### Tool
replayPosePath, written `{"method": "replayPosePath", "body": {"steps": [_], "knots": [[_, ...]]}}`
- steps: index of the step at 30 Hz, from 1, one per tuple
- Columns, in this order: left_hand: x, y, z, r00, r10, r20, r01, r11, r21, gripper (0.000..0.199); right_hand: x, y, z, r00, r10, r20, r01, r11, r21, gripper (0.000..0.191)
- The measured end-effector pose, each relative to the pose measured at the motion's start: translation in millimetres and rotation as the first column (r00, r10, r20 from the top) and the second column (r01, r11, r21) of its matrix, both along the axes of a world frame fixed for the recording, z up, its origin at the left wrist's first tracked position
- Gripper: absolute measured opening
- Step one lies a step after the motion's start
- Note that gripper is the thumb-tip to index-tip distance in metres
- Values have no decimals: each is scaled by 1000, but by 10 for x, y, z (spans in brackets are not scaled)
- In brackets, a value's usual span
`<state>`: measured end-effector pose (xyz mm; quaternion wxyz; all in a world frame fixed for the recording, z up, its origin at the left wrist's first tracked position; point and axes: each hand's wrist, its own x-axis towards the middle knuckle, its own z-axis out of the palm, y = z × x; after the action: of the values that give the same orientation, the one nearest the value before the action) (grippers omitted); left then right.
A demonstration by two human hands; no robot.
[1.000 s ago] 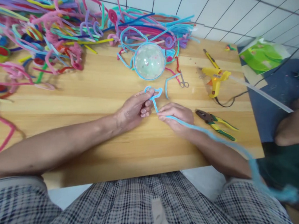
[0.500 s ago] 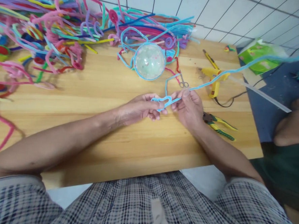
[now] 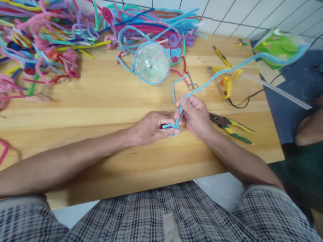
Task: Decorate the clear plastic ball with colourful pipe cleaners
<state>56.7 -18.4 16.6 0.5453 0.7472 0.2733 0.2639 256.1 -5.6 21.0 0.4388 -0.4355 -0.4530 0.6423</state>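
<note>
Holding a light-blue pipe cleaner (image 3: 230,70) above the tabletop (image 3: 110,99) at our twelve o'clock. Our left hand (image 3: 151,129) pinches the folded end between thumb and fingers; our right hand (image 3: 197,117) grips the strand just beside it, fingertips drawn together. Free length runs toward two o'clock, crossing before the yellow glue gun (image 3: 227,89); pliers (image 3: 223,123) lie at three. We judge the strand nearly weightless: fuzzy, grippy, bendable wire core, hardly fragile. Best hold, we reckon: fingertip pinches flanking each bend.
</note>
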Motion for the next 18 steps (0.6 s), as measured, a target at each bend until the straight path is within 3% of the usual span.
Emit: {"method": "replayPosePath", "body": {"steps": [4,7,12,16,18], "knots": [[-6,-17,-46,997,53,-59,-48,995,88,54,-8,-8,-1,999,29,-24,-29,1000,3,64],[-33,-10,-51,993,99,-60,-90,987,131,58,-37,-47,-14,999,-23,-25,25,998,56,61],[-68,-95,-41,999,27,-43,-20,987,160,56,12,-7,36,992,-124,5,123,988,96,56],[-33,-283,-80,995,-93,-31,97,969,229,53,108,159,103,947,-320,-10,317,933,170,57],[-11,-325,-108,1000,-31,-5,31,973,227,49,92,168,95,955,-295,-7,294,948,126,57]]}}
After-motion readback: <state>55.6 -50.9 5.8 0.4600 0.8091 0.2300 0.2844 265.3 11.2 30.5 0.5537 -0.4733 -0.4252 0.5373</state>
